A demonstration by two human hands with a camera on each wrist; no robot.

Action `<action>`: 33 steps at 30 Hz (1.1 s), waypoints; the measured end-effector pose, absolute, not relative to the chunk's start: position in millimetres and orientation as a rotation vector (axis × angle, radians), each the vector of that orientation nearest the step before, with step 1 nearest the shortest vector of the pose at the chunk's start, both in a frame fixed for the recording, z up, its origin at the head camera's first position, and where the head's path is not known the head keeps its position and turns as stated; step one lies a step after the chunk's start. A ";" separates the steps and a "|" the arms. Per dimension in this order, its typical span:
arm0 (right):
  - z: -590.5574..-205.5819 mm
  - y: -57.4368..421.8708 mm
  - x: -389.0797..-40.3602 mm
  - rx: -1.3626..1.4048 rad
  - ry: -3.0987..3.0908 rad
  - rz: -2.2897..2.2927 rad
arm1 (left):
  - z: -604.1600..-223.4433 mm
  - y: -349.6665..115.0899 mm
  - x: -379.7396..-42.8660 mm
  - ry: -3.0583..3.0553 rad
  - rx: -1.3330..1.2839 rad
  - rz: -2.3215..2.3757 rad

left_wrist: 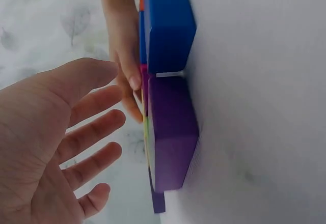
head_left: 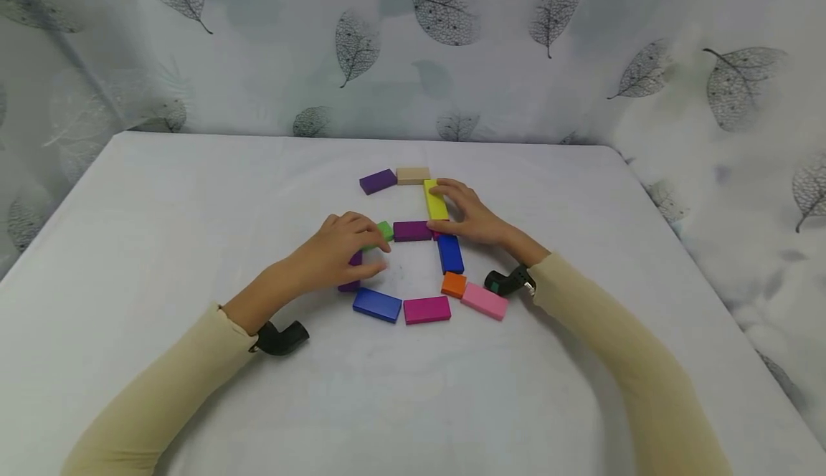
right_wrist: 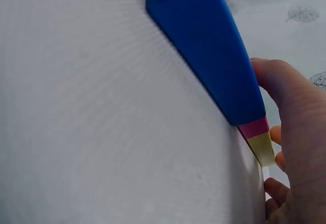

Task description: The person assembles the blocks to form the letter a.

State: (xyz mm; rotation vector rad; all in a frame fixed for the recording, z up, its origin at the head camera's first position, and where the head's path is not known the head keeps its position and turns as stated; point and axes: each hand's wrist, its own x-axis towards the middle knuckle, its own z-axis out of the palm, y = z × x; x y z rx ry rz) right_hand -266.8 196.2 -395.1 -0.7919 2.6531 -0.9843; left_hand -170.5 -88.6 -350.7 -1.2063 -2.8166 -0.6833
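Note:
My left hand (head_left: 340,250) hovers over the left side of a figure of colored blocks, with its fingers spread and nothing held in the left wrist view. Beneath and beside it are a purple block (left_wrist: 173,132) and a green block (head_left: 386,231), both partly covered in the head view. On the other side, my right hand (head_left: 474,216) lies with fingertips at the upper part of a yellow block (head_left: 435,202). Its thumb is over a small magenta block (right_wrist: 254,128), between the yellow block and a blue block (head_left: 450,254). A plum block (head_left: 411,231) lies left of the thumb.
A purple block (head_left: 378,181) and a beige block (head_left: 413,175) form the top. Lower down lie a blue block (head_left: 377,305), a magenta block (head_left: 426,310), an orange block (head_left: 454,284) and a pink block (head_left: 485,300). The white table (head_left: 193,196) meets a leaf-patterned backdrop.

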 end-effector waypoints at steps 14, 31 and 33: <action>-395.6 198.0 -265.0 -0.809 2.649 -1.021 | -356.3 -38.1 -169.3 -2.819 -1.525 -0.703; -395.4 196.6 -267.5 -0.826 2.650 -1.014 | -359.1 -16.6 -169.6 -2.830 -1.653 -0.640; -395.6 196.7 -267.2 -0.820 2.649 -1.015 | -358.3 -16.2 -168.9 -2.828 -1.655 -0.639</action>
